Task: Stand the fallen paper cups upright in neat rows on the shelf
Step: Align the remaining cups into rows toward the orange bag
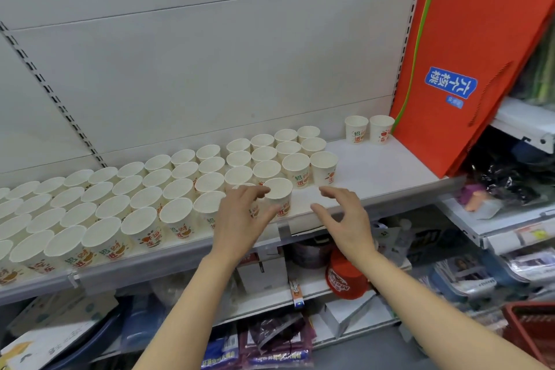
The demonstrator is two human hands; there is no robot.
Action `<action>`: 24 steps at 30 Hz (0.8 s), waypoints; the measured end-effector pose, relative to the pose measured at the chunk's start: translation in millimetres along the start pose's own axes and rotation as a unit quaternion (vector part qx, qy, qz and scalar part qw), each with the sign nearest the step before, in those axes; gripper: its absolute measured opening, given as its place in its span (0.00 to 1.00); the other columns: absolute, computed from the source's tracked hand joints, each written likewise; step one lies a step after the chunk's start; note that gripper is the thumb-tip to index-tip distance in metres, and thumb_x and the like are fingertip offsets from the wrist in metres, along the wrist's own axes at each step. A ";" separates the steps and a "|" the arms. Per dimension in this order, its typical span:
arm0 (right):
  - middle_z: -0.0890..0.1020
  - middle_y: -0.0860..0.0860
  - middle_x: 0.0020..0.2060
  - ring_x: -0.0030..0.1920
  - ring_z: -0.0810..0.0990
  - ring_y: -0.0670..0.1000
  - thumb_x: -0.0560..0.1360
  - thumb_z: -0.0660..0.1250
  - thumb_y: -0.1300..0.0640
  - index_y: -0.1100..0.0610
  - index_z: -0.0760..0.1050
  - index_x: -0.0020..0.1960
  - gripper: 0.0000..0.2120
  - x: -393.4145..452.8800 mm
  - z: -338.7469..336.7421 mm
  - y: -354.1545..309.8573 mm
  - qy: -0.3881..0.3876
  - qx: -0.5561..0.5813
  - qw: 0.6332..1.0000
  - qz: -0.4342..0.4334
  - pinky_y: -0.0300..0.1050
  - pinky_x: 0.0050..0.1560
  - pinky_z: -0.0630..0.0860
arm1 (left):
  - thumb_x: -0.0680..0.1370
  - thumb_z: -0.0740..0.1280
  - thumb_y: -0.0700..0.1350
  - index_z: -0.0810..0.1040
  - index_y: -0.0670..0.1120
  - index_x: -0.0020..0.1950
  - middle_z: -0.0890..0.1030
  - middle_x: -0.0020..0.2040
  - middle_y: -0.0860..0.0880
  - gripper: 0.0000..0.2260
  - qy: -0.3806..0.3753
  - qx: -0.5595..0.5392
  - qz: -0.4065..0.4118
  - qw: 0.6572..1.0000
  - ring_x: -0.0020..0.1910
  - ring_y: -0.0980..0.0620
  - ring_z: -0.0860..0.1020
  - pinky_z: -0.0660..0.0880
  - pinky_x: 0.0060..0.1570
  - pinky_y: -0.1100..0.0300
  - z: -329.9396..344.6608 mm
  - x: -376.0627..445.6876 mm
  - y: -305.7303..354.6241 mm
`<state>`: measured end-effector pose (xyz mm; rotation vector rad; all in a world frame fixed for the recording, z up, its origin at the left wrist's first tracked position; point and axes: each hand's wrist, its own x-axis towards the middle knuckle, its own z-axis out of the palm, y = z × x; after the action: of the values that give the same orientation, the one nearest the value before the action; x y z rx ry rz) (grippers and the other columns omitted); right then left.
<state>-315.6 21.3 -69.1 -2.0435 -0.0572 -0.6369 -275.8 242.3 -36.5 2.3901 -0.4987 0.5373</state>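
Paper cup (278, 194) pinched by left hand (240, 219) fingers — right hand (345, 219) fingers spread, apart.

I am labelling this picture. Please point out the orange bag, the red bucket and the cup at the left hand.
orange bag (468, 39), head view, front panel
red bucket (347, 281), head view, side wall
cup (277, 189), head view, inner rim

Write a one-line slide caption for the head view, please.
Left hand grips a front-row cup among upright rows on the shelf; right hand hovers open beside it.
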 end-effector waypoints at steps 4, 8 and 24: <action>0.79 0.40 0.52 0.57 0.74 0.41 0.73 0.64 0.39 0.48 0.76 0.61 0.21 -17.0 -26.8 13.4 0.019 -0.011 1.000 -0.001 0.40 0.58 0.70 | 0.73 0.67 0.63 0.78 0.57 0.58 0.77 0.52 0.63 0.17 -0.038 -0.054 0.004 0.998 0.52 0.63 0.73 0.72 0.54 0.60 35.4 -9.0 33.5; 0.78 0.38 0.52 0.58 0.74 0.41 0.73 0.63 0.39 0.46 0.75 0.61 0.21 -8.0 -52.5 34.0 0.035 -0.026 0.999 0.006 0.44 0.59 0.72 | 0.74 0.66 0.63 0.76 0.59 0.60 0.77 0.55 0.64 0.17 -0.073 -0.060 0.023 0.995 0.54 0.65 0.72 0.70 0.56 0.64 69.7 9.7 59.3; 0.77 0.35 0.49 0.55 0.71 0.37 0.72 0.67 0.42 0.47 0.75 0.59 0.18 147.2 -125.7 142.3 0.036 -0.109 0.993 0.017 0.28 0.55 0.64 | 0.75 0.68 0.56 0.68 0.51 0.72 0.70 0.70 0.49 0.27 -0.108 0.146 -0.034 0.983 0.66 0.45 0.68 0.65 0.65 0.54 218.9 263.1 92.3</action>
<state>-199.5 -188.9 -63.3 -2.2235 0.0926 -0.7225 -42.2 -23.7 -19.2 2.7536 -0.4537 0.3413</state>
